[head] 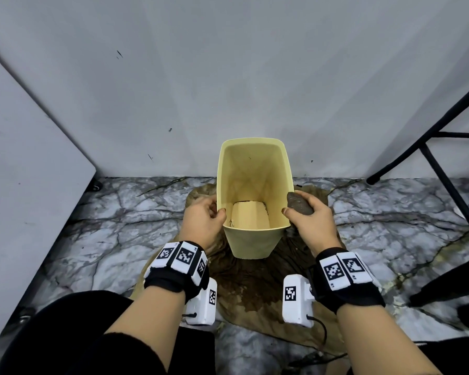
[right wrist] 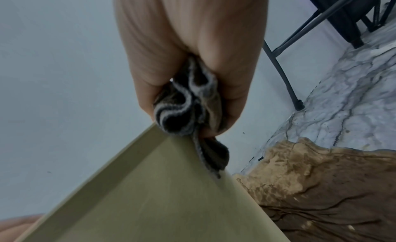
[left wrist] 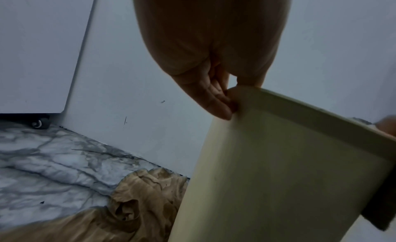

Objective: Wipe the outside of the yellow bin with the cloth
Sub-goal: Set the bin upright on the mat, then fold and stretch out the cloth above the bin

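The pale yellow bin [head: 251,239] stands tilted toward me on a brown sheet, its open mouth facing up. My left hand [head: 205,216] grips the bin's left rim, thumb over the edge and fingers on the outer wall [left wrist: 278,177]. My right hand [head: 307,215] holds a bunched dark grey cloth [head: 298,204] against the bin's right upper edge. In the right wrist view the striped grey cloth [right wrist: 188,108] is balled in the fist and touches the bin's outer corner [right wrist: 171,194]. Dark grime rings the inside bottom of the bin.
A crumpled, wet brown sheet [head: 255,288] lies under the bin on the marble-patterned floor [head: 106,226]. The grey wall [head: 228,90] is right behind the bin. A white cabinet on casters [head: 25,171] stands at left, black chair legs [head: 444,171] at right.
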### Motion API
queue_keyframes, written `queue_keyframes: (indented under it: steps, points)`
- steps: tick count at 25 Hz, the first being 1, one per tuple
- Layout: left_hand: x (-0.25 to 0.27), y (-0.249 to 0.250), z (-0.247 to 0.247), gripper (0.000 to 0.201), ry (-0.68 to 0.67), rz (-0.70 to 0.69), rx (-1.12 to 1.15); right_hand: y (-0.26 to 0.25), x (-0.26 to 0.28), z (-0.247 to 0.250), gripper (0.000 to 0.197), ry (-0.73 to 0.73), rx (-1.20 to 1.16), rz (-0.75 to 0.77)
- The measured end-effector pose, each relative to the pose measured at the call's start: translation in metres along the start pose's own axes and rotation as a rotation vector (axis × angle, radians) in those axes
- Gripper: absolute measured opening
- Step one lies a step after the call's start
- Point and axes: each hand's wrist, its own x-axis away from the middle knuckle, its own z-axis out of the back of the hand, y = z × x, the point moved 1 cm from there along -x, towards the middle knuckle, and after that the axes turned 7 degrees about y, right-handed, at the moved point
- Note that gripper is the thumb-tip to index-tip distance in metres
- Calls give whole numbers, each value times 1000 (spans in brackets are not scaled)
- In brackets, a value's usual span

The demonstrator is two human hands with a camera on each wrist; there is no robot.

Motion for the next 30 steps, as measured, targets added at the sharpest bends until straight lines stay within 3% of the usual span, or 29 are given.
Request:
queue_keyframes:
  steps: [8,11,13,16,19,23,27,30]
  points:
    - [-5,2,-4,31,-11,55,-50,-2,5,3,46,-17,-44,3]
    - [-6,3,-3,32,-11,77,-39,-19,10,12,43,-13,-36,93]
    - [-5,4,-2,41,8,71,-19,-36,13,15,36,-42,-119,124]
    - [-4,13,1,49,72,-14,33,-53,16,13,36,-115,-364,21]
    - [-1,31,6,42,52,-103,192,-56,21,7,46,-241,-456,-24]
    - [8,53,3,31,-154,-91,468,-55,31,-3,39,-333,-453,-15]
    - [11,56,-1,23,-52,-118,486,-55,33,-5,29,-316,-400,31]
    - [11,53,-4,19,-86,-70,536,-53,32,-5,25,-330,-327,100]
